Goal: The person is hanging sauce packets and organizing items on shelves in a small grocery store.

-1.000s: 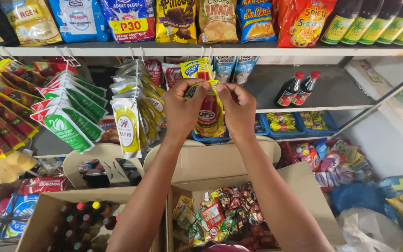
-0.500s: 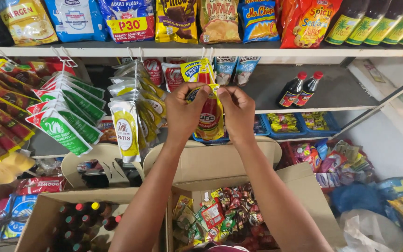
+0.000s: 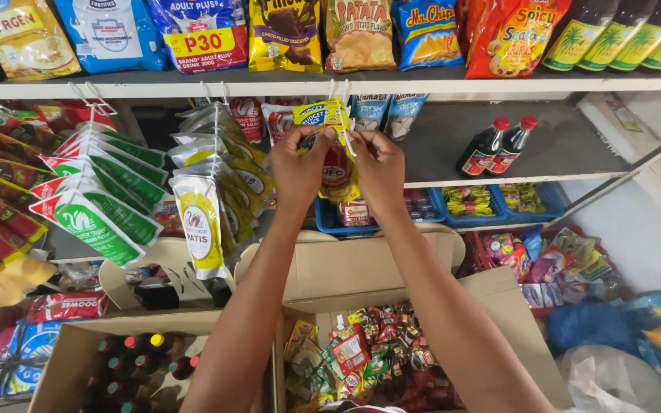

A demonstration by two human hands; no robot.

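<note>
Hands meet high at the shelf edge: the left hand and right hand both pinch the yellow top of a red sauce sachet that hangs between them from a wire hook. Left of the left hand hang white-and-yellow pouches and green-and-white sachets. Right of the right hand, two dark bottles with red caps stand on the shelf. Below the forearms, an open cardboard box holds loose sachets
</note>
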